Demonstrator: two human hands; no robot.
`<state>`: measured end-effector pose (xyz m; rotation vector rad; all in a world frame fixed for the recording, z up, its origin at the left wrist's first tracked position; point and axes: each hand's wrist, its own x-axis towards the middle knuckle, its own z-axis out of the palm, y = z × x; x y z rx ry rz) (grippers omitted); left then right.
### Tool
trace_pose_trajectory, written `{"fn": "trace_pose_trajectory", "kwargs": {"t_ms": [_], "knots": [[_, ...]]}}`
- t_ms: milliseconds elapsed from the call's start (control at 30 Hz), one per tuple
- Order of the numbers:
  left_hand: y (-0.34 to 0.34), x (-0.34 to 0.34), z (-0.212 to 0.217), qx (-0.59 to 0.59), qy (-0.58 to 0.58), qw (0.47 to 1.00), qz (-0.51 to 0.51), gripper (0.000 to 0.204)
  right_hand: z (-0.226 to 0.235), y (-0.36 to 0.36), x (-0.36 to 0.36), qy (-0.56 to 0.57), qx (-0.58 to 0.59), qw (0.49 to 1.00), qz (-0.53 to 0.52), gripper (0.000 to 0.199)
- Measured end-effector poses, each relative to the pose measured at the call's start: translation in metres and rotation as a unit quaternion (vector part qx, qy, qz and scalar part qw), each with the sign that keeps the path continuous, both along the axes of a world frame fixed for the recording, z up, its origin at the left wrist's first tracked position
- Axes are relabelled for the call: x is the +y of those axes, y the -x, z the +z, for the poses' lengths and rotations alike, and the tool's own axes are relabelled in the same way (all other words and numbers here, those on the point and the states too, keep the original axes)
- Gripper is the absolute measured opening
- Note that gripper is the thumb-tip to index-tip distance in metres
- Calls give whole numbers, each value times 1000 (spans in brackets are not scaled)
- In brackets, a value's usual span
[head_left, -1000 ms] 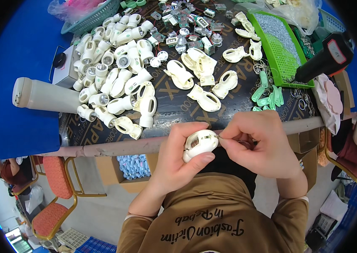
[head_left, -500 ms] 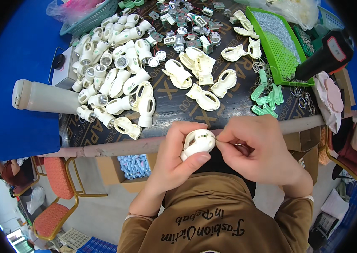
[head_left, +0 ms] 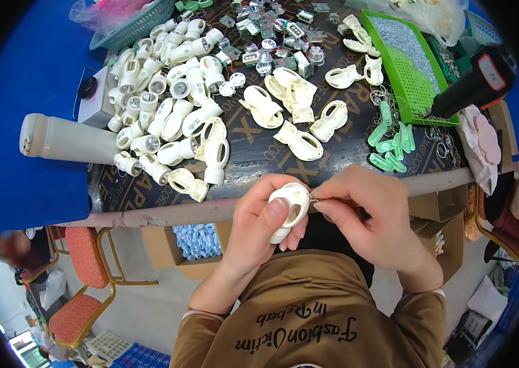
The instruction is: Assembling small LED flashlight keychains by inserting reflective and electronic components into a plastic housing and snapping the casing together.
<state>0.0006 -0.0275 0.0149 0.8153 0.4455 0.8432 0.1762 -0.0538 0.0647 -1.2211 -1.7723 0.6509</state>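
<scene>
My left hand [head_left: 248, 224] is closed round a small white flashlight [head_left: 291, 192], its thumb lying across the body. An oval opening shows in the flashlight's side, facing up. At its far right end my right hand [head_left: 373, 218] pinches a small metal key ring [head_left: 312, 197] against the plastic; the fingers cover most of the ring. Both hands are just off the table's near edge. On the table beyond them are loose white half shells [head_left: 299, 142] and, to the left, a heap of white flashlights [head_left: 174, 116].
Circuit boards with lamp cups [head_left: 284, 46] lie at the back. A green tray [head_left: 406, 104] of small metal parts is at right, beside mint-green clips [head_left: 397, 141], key rings [head_left: 440, 147] and a black-handled tool [head_left: 477, 83]. A white cylinder [head_left: 66, 138] and grey box [head_left: 95, 101] stand left.
My left hand has turned the flashlight, so its oval opening faces up differently and its narrower end points down. My right hand has shifted slightly, still pinching at the flashlight's end.
</scene>
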Motion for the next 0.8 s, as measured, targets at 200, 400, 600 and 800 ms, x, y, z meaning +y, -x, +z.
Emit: {"fn": "trace_pose_trajectory", "kwargs": {"t_ms": [200,400,600,800], "knots": [[-2,3,8,71,43,996,-42,31,-7,-4,-1,252,197,947,22,14],[-5,11,0,71,7,995,-70,48,-17,7,3,254,240,936,55,18],[2,13,16,156,-24,987,-9,29,-45,3,-6,29,180,982,-59,32],[5,8,12,239,-350,896,128,35,-26,-3,-8,-13,-7,1000,17,45]]}}
